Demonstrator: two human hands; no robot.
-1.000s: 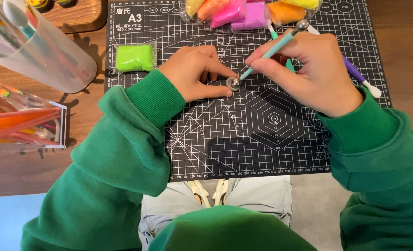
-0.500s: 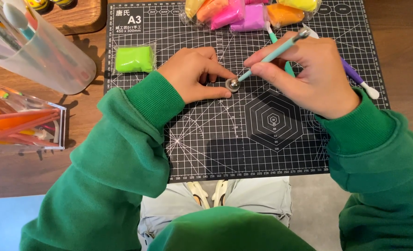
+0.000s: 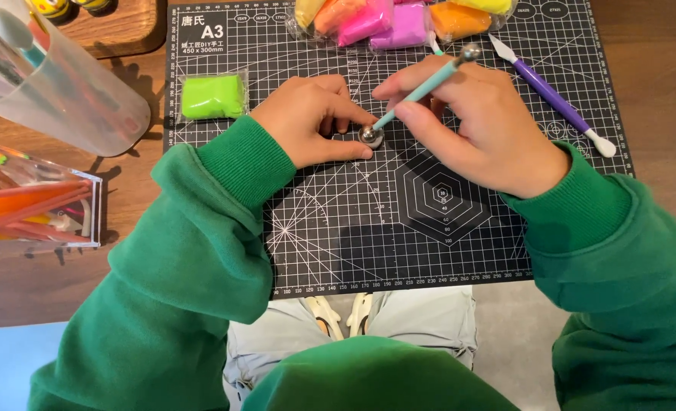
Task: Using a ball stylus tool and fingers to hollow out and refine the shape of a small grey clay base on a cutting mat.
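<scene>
Black cutting mat [image 3: 368,251] fills the middle of the wooden table, white grid and a hexagon printed on it. Both green-sleeved arms are over it. Right hand [image 3: 482,129] is curled tight round a teal ball-end tool [image 3: 418,91], steel ball at each end, slanting down to the left. The lower ball [image 3: 370,135] sits on the mat right between the left hand's thumb and fingers. Left hand [image 3: 315,118] is half closed, fingertips pinching in at that ball; whatever small piece is under it, I can't make out.

Around them: one clear tumbler of tools [image 3: 56,84] lying tilted at far left, one clear box of orange sticks [image 3: 26,202] below it. Along the mat's top edge, a cluster of bagged clay [image 3: 399,19], yellow, orange, pink, purple. One lime green clay packet [image 3: 212,97] just beside the left hand. One purple sculpting tool [image 3: 555,99] lies beyond the right hand
</scene>
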